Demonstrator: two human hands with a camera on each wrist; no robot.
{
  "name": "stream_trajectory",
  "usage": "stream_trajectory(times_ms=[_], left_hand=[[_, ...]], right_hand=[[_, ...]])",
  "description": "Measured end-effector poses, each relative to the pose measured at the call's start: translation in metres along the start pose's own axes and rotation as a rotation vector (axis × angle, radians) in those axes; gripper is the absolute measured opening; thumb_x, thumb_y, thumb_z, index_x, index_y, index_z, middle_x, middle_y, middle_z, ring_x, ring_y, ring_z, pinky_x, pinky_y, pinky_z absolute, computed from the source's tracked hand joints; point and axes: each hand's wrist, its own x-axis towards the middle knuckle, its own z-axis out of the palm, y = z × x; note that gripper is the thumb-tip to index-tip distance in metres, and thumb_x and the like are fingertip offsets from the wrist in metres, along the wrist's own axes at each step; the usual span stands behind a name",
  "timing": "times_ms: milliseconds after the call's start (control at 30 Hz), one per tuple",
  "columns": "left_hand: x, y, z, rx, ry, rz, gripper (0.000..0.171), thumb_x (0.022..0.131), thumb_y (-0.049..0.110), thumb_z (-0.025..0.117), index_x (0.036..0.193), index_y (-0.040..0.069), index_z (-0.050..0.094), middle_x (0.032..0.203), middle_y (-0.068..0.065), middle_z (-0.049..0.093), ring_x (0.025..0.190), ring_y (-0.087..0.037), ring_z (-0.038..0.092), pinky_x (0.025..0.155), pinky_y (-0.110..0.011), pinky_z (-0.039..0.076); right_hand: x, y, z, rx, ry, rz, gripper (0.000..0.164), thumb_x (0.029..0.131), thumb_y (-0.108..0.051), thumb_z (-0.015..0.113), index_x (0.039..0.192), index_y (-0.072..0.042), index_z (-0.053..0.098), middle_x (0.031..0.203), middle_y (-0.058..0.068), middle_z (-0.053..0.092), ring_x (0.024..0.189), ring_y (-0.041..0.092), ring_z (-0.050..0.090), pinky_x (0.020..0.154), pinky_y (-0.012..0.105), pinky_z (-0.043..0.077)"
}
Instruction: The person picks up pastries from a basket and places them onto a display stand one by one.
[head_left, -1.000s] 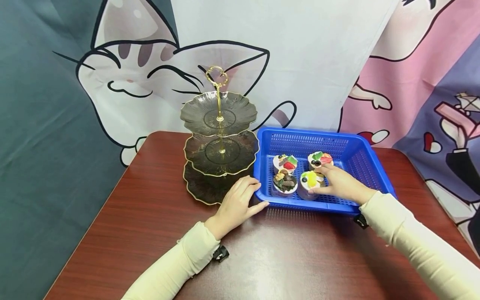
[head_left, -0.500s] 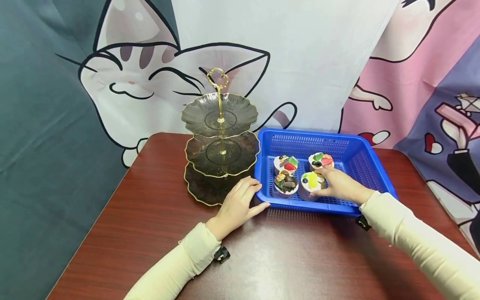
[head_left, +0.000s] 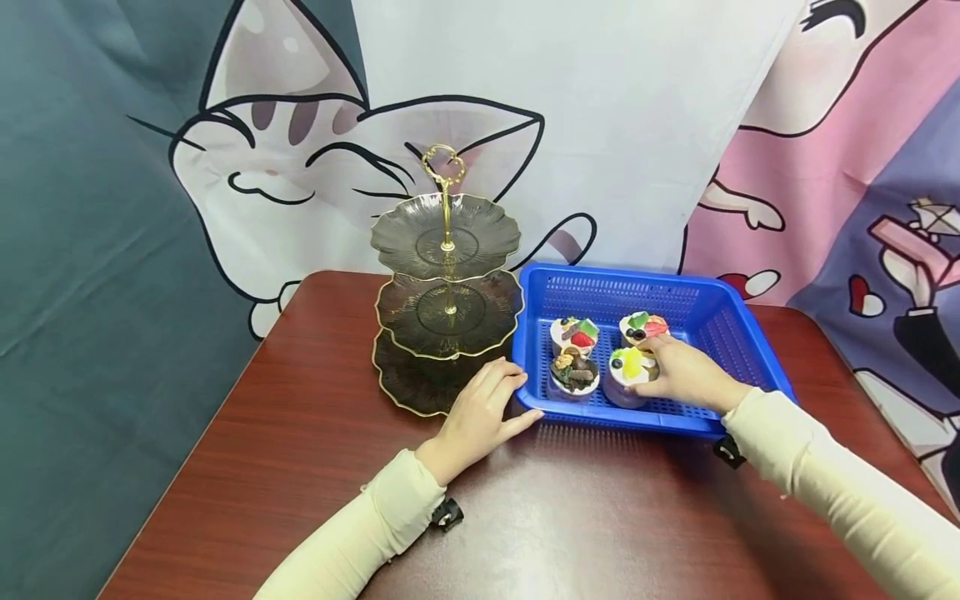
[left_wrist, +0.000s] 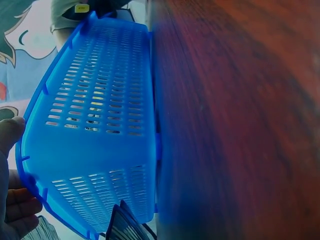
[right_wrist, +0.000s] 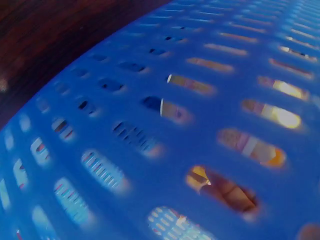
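Inside the blue plastic basket (head_left: 720, 421), my right hand (head_left: 692, 373) pinches a small dessert cup with a yellow fruit topping (head_left: 628, 375), thumb on the near side and fingers on the far side. Close by stand a chocolate-topped cup (head_left: 573, 377), a cup with a strawberry and green piece (head_left: 574, 335), and another fruit-topped cup (head_left: 639, 325). My left hand (head_left: 480, 412) rests on the basket's near left corner, thumb spread along the front rim. In the right wrist view the perforated basket wall (right_wrist: 165, 130) hides most of the hand and the cup.
A three-tier black cake stand with gold edges (head_left: 450, 321) stands immediately left of the basket. Beneath both is a reddish-brown wooden table (head_left: 315, 417). A cartoon-printed cloth (head_left: 645, 125) hangs behind.
The head view has tilted slightly, so the whole scene sits a little lower and farther right. Both hands keep nearly the same places at the basket; the yellow-topped cup stays among the others.
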Motion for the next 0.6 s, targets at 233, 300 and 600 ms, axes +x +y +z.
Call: stream_trajectory(times_ms=[233,300,600], left_hand=[[0.0,0.0,0.0,-0.006,0.001,-0.001,0.046,0.073,0.034,0.082,0.1,-0.001,0.069,0.102,-0.01,0.065,0.107,-0.026,0.062,0.104,-0.034,0.046],[0.0,0.0,0.0,-0.005,-0.003,-0.005,0.046,0.073,0.034,0.082,0.101,-0.001,0.068,0.103,-0.01,0.065,0.107,-0.026,0.061,0.105,-0.034,0.045],[0.0,-0.001,0.001,-0.002,-0.007,-0.005,0.046,0.074,0.035,0.081,0.101,0.0,0.068,0.103,-0.01,0.065,0.106,-0.025,0.061,0.105,-0.033,0.045]], right_hand=[[0.0,-0.002,-0.009,-0.016,-0.003,0.015,0.079,0.074,-0.049,0.077,0.122,0.01,0.055,0.115,0.026,0.062,0.099,0.035,0.06,0.091,0.054,0.05],[0.0,-0.003,-0.013,-0.017,-0.004,0.017,0.078,0.074,-0.048,0.077,0.121,0.009,0.055,0.114,0.025,0.062,0.097,0.032,0.06,0.089,0.052,0.051],[-0.007,-0.01,-0.022,-0.007,-0.053,0.059,0.083,0.075,-0.052,0.075,0.127,0.008,0.051,0.119,0.026,0.06,0.101,0.034,0.06,0.092,0.054,0.05]])
